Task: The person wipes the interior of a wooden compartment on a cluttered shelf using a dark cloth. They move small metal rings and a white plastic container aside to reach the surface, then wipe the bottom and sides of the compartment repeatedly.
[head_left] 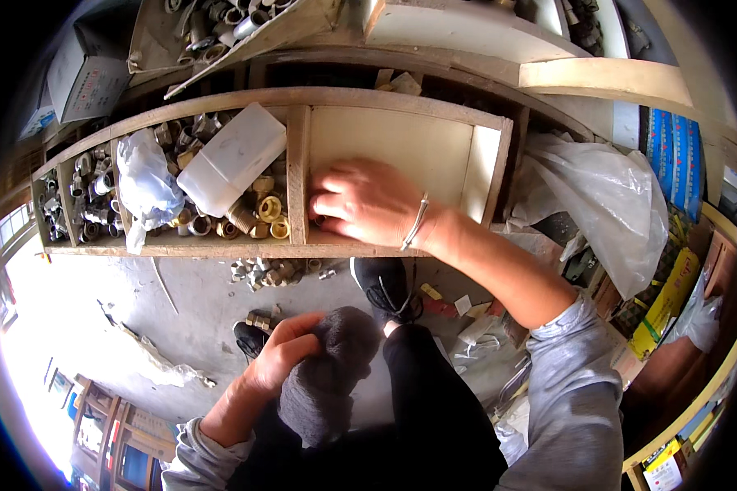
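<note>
Gripping a bunched dark grey cloth (319, 401) with the left hand (282, 353), clasping its upper left side in curled fingers and holding it over the lap, between the left forearm and the right thigh, on the near side of a long wooden tray (246, 251). Stretching the right hand (367, 199) into the cream-floored compartment (385, 135) of that tray, bending the fingers down in the near left corner, next to a wooden divider (299, 164), and blurring slightly across the knuckles. Hiding the fingertips partly there, so not being able to tell from this view about any grip underneath. Wearing a thin pale bracelet (417, 222) on the right wrist, light grey sleeves (573, 385), black trousers (434, 393) and black shoes (391, 286). Facing, left of the divider, brass and steel-coloured fittings (270, 209), with a translucent white container (233, 159) lying slantwise on top and a crumpled whitish bag (147, 180) drooping over the near rim. Having a loose cluster of metal pieces (266, 272) on the grey floor (209, 295) just below the tray. Having a large clear plastic sheet (602, 204) at the right, near blue patterned packages (671, 159) and a yellow box (665, 303). Having beyond the tray an open carton (277, 39) heaped with more metal parts (209, 33).
</note>
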A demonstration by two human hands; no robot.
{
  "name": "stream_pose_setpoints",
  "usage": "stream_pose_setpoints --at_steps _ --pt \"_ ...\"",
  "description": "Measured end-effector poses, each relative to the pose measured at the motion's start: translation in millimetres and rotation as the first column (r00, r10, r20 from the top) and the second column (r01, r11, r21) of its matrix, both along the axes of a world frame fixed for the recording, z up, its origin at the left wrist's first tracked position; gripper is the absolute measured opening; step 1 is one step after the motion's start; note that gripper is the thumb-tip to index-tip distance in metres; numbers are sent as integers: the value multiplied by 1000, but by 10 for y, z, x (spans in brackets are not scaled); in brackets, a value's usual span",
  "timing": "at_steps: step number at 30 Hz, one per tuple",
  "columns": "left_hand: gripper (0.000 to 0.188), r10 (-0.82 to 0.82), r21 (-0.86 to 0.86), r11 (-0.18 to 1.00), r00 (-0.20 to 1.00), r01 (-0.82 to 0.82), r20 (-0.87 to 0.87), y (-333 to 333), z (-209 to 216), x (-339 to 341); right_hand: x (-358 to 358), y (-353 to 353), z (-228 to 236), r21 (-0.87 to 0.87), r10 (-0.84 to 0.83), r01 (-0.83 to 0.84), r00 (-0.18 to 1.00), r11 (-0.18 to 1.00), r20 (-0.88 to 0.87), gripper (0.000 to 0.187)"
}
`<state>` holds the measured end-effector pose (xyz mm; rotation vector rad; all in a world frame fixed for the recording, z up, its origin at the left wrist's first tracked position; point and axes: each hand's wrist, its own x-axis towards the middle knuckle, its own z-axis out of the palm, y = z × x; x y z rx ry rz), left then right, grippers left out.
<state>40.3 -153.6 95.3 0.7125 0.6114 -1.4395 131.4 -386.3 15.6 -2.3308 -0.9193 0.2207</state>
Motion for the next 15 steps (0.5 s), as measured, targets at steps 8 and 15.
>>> stream_pose_setpoints --at_steps 8,15 --pt "29 167 -27 986 954 -166 247 195 384 2 209 -578 513 -562 124 -138 990 816 -62 6" --pt "49 172 30 984 983 -174 63 485 222 -120 -33 -441 530 -195 36 -48 997 980 -62 13"
